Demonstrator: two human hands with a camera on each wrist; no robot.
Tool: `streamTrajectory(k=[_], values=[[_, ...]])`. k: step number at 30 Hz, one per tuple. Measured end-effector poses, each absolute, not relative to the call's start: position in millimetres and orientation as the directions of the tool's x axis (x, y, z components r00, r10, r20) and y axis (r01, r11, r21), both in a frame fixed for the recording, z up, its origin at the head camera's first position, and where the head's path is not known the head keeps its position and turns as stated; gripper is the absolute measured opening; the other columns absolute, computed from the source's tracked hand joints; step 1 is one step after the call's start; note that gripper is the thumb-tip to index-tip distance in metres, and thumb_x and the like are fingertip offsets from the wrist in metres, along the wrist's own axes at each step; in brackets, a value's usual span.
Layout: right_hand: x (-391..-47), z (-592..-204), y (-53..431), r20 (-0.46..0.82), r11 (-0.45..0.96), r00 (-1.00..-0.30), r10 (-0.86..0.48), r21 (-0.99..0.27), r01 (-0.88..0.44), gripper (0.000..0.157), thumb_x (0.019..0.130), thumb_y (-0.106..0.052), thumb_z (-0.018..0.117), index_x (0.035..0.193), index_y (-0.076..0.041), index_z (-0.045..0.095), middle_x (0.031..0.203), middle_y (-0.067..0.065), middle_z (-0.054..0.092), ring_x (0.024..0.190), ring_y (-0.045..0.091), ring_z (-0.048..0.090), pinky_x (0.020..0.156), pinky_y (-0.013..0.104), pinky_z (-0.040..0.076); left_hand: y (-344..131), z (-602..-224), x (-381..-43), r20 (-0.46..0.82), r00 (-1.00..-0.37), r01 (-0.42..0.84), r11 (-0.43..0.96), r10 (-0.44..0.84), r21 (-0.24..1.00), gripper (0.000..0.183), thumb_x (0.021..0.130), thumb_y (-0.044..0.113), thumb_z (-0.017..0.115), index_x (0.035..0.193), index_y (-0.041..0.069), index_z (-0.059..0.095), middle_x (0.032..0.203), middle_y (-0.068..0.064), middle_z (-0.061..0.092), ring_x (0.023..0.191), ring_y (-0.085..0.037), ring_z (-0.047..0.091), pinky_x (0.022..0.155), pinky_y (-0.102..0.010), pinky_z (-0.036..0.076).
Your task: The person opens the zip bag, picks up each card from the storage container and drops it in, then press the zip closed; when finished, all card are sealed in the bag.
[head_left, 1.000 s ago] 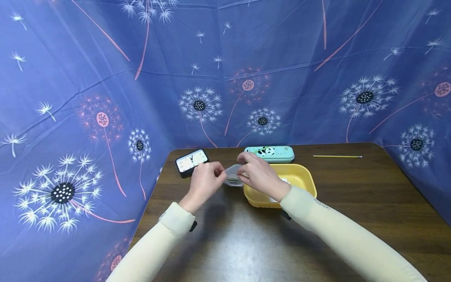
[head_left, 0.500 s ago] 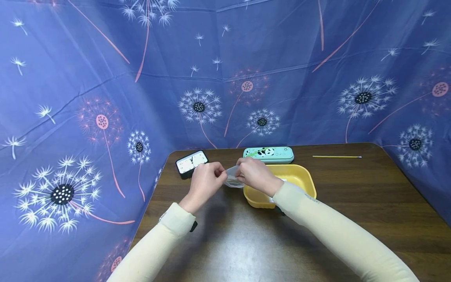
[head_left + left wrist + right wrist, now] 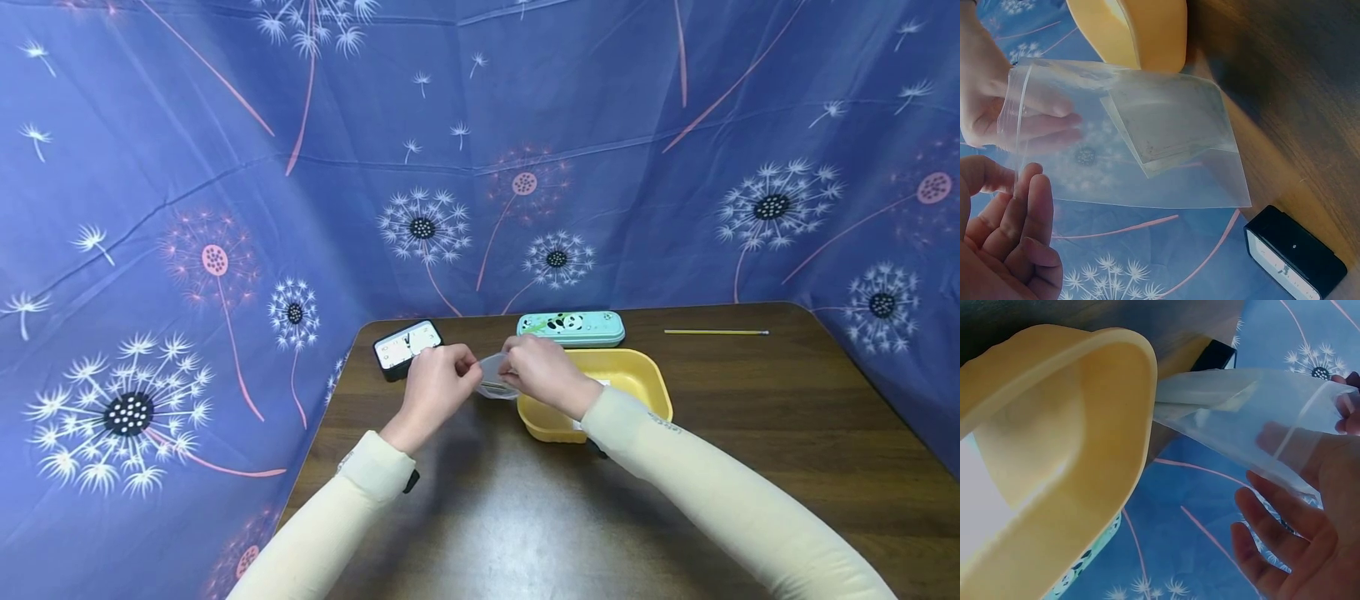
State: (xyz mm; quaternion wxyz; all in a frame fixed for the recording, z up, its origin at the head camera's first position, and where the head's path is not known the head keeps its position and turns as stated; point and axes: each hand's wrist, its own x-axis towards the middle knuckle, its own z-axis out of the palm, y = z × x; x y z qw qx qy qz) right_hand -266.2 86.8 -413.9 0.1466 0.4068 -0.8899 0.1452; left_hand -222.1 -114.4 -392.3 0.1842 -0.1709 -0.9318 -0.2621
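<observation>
A clear zip bag (image 3: 1222, 178) hangs between both hands, left of the yellow basket (image 3: 546, 427) in the head view. Several thin, greyish square sheets (image 3: 1166, 122) lie inside it, toward its closed end. My left hand (image 3: 437, 387) pinches the bag's mouth at the zip strip between thumb and fingertips. On the opposite side of the mouth, my right hand (image 3: 547, 375) holds the bag, with fingertips showing through the plastic in the left wrist view. The other right fingers (image 3: 1272, 519) spread loosely outside the bag in the right wrist view.
A black-framed clock (image 3: 407, 346) stands behind my left hand. A mint pencil case (image 3: 573, 329) with a panda lies behind the basket. Something white (image 3: 982, 500) sits in the basket. A yellow pencil (image 3: 716, 332) lies at the back right, near the patterned blue cloth (image 3: 637, 208).
My right hand has lowered slightly and drawn its fingers in at the bag's mouth. The left hand stays in place, and the bag has barely moved.
</observation>
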Motion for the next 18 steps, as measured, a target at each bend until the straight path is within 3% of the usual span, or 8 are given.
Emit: streamTrajectory(k=[9,15,18], values=[[-259,-400,107,0.401,0.597,-0.659,-0.636,-0.285,-0.750,0.004,0.094,-0.015,0.076,0.095,-0.014,0.080,0.097,-0.003,0.071,0.081,0.016,0.068,0.069,0.034,0.056,-117,-393,-222,0.434,-0.874,0.418,0.795,0.219,0.441,0.013,0.089,0.010,0.071,0.078,0.016,0.076,0.064,0.011,0.064,0.052,-0.004,0.054,0.053,-0.030,0.047],[-260,-397,128,0.523,0.553,-0.600,-0.605,-0.267,-0.789,0.006,0.095,-0.013,0.071,0.097,-0.013,0.076,0.090,-0.004,0.072,0.080,0.014,0.070,0.070,0.035,0.056,-117,-392,-222,0.439,-0.873,0.414,0.798,0.211,0.438,0.013,0.088,0.011,0.071,0.077,0.017,0.076,0.064,0.011,0.064,0.053,-0.005,0.054,0.055,-0.031,0.047],[-263,-399,141,0.544,0.570,-0.604,-0.582,-0.257,-0.781,0.007,0.095,-0.012,0.070,0.096,-0.014,0.076,0.089,-0.005,0.073,0.081,0.013,0.070,0.070,0.036,0.056,-117,-392,-222,0.440,-0.872,0.417,0.794,0.214,0.442,0.013,0.088,0.011,0.071,0.077,0.016,0.076,0.064,0.011,0.065,0.054,-0.005,0.054,0.055,-0.031,0.047]])
